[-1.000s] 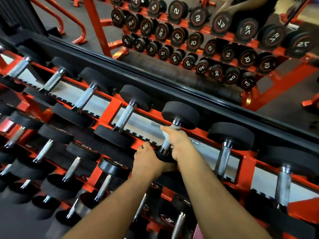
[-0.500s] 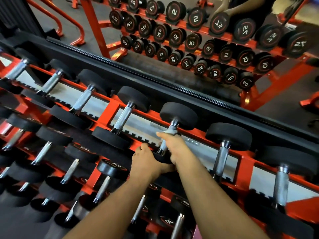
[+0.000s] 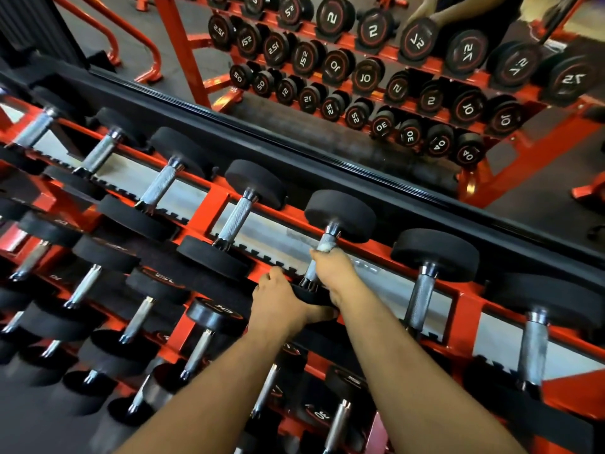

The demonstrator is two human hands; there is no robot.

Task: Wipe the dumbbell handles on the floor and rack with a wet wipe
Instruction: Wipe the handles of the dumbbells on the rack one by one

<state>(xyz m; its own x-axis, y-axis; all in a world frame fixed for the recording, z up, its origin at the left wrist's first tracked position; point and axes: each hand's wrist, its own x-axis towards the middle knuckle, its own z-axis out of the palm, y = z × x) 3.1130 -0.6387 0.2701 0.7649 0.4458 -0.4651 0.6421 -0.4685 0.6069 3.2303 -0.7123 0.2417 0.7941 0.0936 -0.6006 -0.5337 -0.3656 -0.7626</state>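
White wet wipe [image 3: 325, 246] wrapped on knurled steel dumbbell handle [image 3: 319, 260], gripped by right hand [image 3: 334, 273]; left hand [image 3: 281, 299] holds near black head [image 3: 311, 294]. Risk: dumbbell rolling off orange rack [image 3: 216, 204].

Top shelf of the rack [image 3: 218, 204] holds dumbbells side by side, handles running front to back. The left hand [image 3: 278, 303] sits on the near head of one dumbbell [image 3: 339, 216]; the right hand [image 3: 334, 273], just to its right, is around the handle with a wet wipe [image 3: 325, 246]. Lower shelves lie below-left, and a mirror [image 3: 327, 77] stands behind the rack.
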